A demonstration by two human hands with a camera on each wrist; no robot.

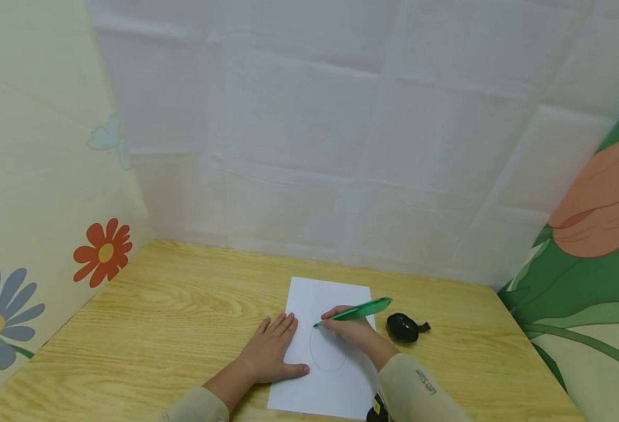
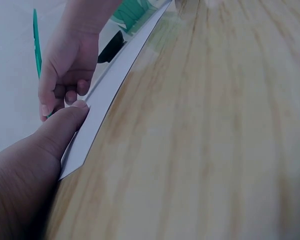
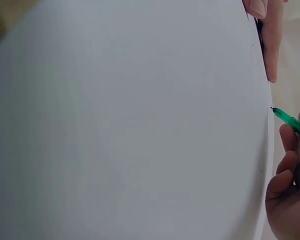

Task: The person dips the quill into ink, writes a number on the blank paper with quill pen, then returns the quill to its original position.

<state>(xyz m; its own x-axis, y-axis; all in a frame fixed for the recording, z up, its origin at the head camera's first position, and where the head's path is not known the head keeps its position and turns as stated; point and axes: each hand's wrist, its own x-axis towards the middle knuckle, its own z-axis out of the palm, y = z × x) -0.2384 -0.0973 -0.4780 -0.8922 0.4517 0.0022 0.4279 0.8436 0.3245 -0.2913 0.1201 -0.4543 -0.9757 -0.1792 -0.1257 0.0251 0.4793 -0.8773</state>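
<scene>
A white sheet of paper [image 1: 301, 392] lies on the wood-grain table. My right hand [image 1: 357, 333] pinches a green pen [image 1: 367, 308], tilted with its tip down at the paper. Below the tip runs a thin curved line, a rounded outline partly hidden by the right hand. My left hand [image 1: 272, 354] rests flat at the sheet's left edge, fingers straight and thumb stretched over the paper. In the right wrist view the fingers hold the pen [image 3: 288, 120] near its dark tip. The left wrist view shows the left thumb [image 2: 57, 130] on the paper's edge.
A shiny black rounded object [image 1: 402, 327] with a short strap-like end lies right of the paper. Another black item with a yellow mark [image 1: 377, 405] shows by the right sleeve. A white cloth [image 1: 299, 146] hangs behind the table [image 1: 156, 316], with flower-patterned panels on both sides.
</scene>
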